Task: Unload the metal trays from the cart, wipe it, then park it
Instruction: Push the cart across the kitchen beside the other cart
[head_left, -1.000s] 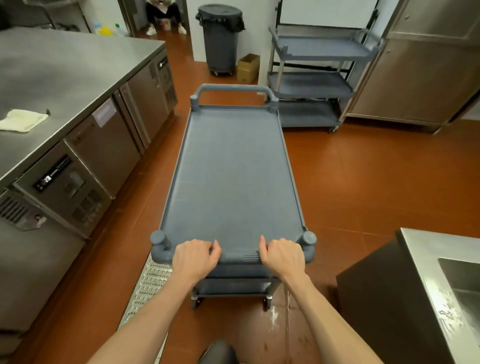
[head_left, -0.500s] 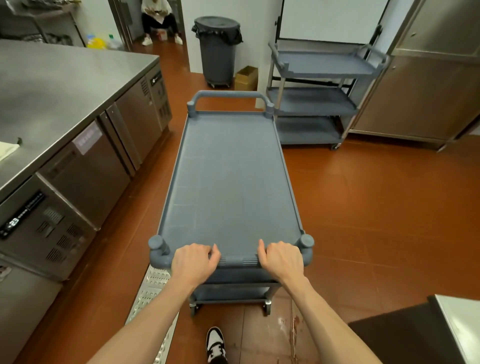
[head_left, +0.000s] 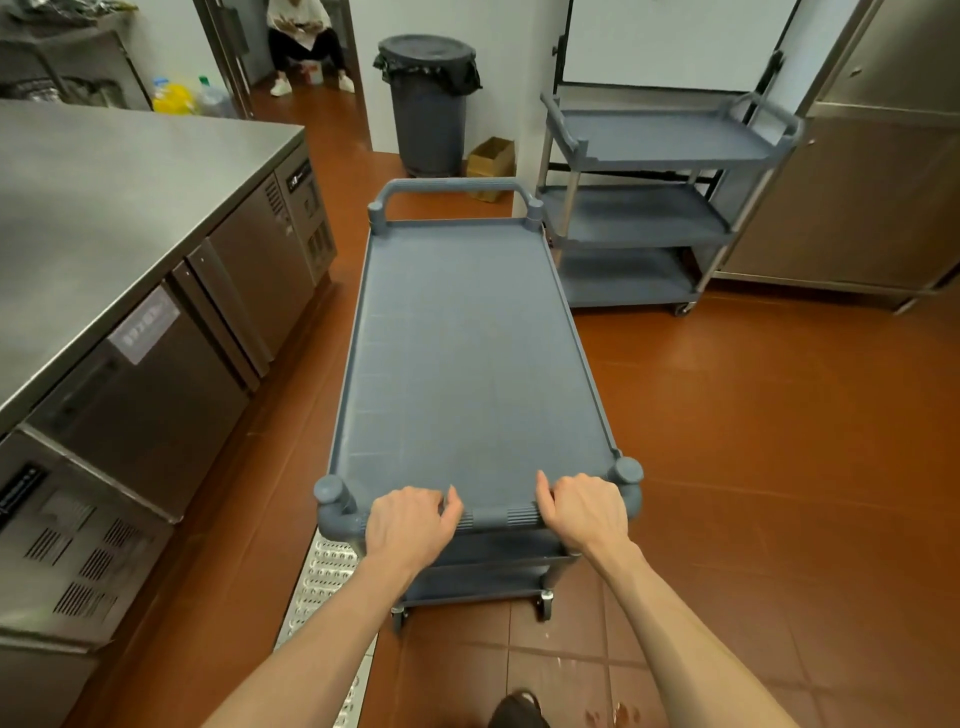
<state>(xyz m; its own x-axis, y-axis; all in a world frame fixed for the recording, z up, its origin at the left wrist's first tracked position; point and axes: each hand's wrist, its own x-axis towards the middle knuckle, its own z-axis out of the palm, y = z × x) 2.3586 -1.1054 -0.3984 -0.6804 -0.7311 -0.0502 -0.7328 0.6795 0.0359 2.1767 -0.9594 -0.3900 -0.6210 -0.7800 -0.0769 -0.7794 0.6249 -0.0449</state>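
Grey plastic makes up the cart, which stands lengthwise on the red-brown tiled floor with its long top shelf bare and its far handle pointing toward the back wall. The near handle is held by both hands — the left hand sits toward the cart's near left corner, the right hand toward its near right corner, and the fingers of each are curled over the bar with the thumbs lying along its inner side. A ribbed stretch of the bar shows bare between them. Below the handle, the edges of lower shelves and two near wheels are in view.

Along the cart's left side runs a stainless steel tabletop with refrigerated cabinet doors beneath it, apart from the cart by a strip of floor. A perforated metal drain cover lies in the floor just beside the cart's near left wheel. Past the far right corner of the cart stands a second grey cart with three shelves, near a steel cabinet. A dark lidded bin with a black liner stands against the wall beyond the far handle, a small cardboard box beside it. In the doorway at the back — well apart from everything else — a person sits low.
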